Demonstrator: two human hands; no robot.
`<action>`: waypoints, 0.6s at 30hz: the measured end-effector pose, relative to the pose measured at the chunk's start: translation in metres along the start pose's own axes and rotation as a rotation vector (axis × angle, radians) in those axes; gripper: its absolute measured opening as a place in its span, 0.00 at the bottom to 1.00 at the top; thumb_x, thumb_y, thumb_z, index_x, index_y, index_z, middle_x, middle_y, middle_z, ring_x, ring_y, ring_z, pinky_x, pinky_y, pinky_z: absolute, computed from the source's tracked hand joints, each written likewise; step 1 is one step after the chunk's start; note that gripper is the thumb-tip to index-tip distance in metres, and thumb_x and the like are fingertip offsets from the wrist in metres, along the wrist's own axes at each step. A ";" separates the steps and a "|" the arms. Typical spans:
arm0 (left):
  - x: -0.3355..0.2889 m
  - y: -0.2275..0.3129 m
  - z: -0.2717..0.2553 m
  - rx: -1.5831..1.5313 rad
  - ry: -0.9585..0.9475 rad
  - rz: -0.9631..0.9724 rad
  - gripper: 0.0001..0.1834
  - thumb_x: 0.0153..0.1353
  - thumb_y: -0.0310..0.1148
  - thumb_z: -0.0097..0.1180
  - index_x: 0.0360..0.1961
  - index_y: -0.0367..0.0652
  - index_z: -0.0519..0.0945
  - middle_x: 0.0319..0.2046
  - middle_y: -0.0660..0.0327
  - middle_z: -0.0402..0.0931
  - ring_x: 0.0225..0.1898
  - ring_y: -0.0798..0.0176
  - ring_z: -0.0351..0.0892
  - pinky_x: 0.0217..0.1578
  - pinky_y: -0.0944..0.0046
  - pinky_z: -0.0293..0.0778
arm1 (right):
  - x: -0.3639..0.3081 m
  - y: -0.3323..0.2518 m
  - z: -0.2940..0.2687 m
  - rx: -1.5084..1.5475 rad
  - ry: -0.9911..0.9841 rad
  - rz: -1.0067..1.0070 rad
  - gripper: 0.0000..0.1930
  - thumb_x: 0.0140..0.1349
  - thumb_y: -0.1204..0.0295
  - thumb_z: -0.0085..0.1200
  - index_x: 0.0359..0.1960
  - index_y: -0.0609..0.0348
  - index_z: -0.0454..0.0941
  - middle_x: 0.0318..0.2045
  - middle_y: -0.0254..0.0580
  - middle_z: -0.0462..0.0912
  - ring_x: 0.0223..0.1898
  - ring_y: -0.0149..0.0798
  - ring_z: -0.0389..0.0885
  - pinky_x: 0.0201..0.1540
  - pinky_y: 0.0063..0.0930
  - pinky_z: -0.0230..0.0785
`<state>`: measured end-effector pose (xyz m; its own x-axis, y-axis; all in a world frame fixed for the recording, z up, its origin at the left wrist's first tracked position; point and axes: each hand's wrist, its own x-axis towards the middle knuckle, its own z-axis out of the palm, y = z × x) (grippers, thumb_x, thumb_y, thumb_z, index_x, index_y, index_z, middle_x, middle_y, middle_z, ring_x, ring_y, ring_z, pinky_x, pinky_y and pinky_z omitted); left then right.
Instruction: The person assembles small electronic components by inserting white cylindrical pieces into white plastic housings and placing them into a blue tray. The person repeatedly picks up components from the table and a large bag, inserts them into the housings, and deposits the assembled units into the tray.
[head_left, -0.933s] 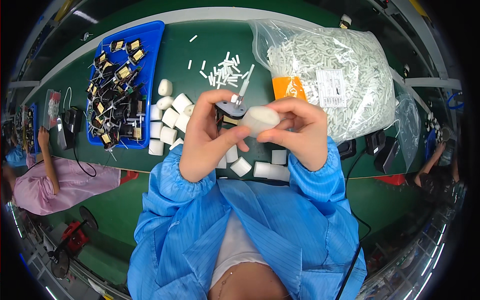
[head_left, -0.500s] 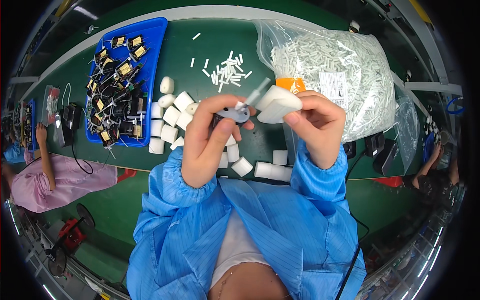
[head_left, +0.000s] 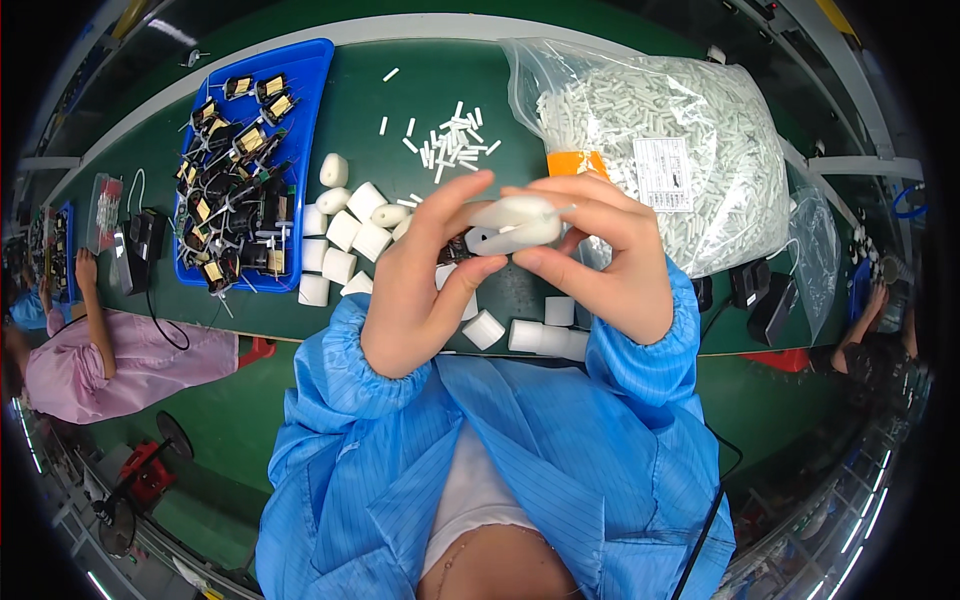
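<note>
My left hand [head_left: 412, 285] grips a small black assembly with a grey plate [head_left: 477, 243], mostly hidden by fingers and the white piece in front. In my right hand [head_left: 612, 262], thumb and fingers pinch a white rounded foam-like block [head_left: 532, 212] with a slot along it. Both hands meet above the bench, and the block lies up against the assembly, covering where its translucent rod was. A bit of the rod's tip appears past the block's right side. Whether the rod runs through the slot I cannot tell.
Similar white blocks [head_left: 341, 230] lie scattered near my hands. Short white tubes [head_left: 455, 140] are piled beyond. A blue tray [head_left: 322, 90] of assemblies stands left, a large clear bag [head_left: 745, 110] of tubes right. Other people's hands [head_left: 86, 268] show at the edges.
My right hand has moved left and turned the white block, bringing it onto the assembly in my left hand. The rod, earlier in plain sight, is now mostly covered.
</note>
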<state>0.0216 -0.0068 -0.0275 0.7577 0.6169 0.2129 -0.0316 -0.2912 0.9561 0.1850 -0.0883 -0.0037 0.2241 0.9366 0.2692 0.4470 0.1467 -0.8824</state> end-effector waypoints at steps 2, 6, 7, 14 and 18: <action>0.000 -0.001 0.006 -0.055 0.000 -0.008 0.28 0.55 0.21 0.53 0.57 0.40 0.60 0.45 0.50 0.74 0.49 0.59 0.73 0.47 0.66 0.67 | 0.001 0.000 0.001 0.118 0.030 0.039 0.13 0.46 0.76 0.62 0.36 0.60 0.80 0.33 0.39 0.79 0.30 0.27 0.76 0.22 0.16 0.67; 0.006 -0.005 0.007 -0.228 -0.045 -0.136 0.26 0.55 0.21 0.53 0.55 0.39 0.61 0.45 0.53 0.74 0.47 0.63 0.73 0.46 0.69 0.67 | 0.001 0.003 0.000 0.115 0.032 0.127 0.13 0.45 0.75 0.62 0.36 0.59 0.80 0.30 0.36 0.78 0.31 0.28 0.73 0.24 0.17 0.67; 0.010 -0.005 0.007 -0.252 -0.051 -0.167 0.25 0.55 0.21 0.53 0.54 0.38 0.61 0.45 0.54 0.74 0.46 0.64 0.73 0.44 0.70 0.67 | 0.002 0.006 -0.002 0.028 0.042 0.073 0.14 0.45 0.75 0.62 0.37 0.59 0.79 0.30 0.36 0.77 0.31 0.28 0.72 0.24 0.17 0.67; 0.116 -0.018 -0.013 -0.338 0.007 -0.112 0.19 0.59 0.33 0.53 0.49 0.37 0.68 0.33 0.59 0.77 0.36 0.69 0.75 0.31 0.73 0.69 | 0.006 0.012 -0.015 0.139 0.478 0.111 0.18 0.48 0.78 0.57 0.44 0.59 0.76 0.35 0.38 0.76 0.31 0.28 0.70 0.28 0.17 0.66; 0.262 -0.133 -0.043 0.195 0.226 0.016 0.18 0.51 0.42 0.60 0.39 0.42 0.78 0.32 0.60 0.78 0.33 0.67 0.76 0.33 0.69 0.70 | -0.012 0.023 -0.027 0.006 0.247 0.130 0.15 0.51 0.80 0.54 0.43 0.60 0.76 0.38 0.39 0.77 0.30 0.29 0.71 0.29 0.18 0.66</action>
<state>0.1963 0.2248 -0.0907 0.5934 0.7517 0.2879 0.0999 -0.4237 0.9003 0.2164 -0.1046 -0.0170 0.4836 0.8421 0.2387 0.3961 0.0327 -0.9176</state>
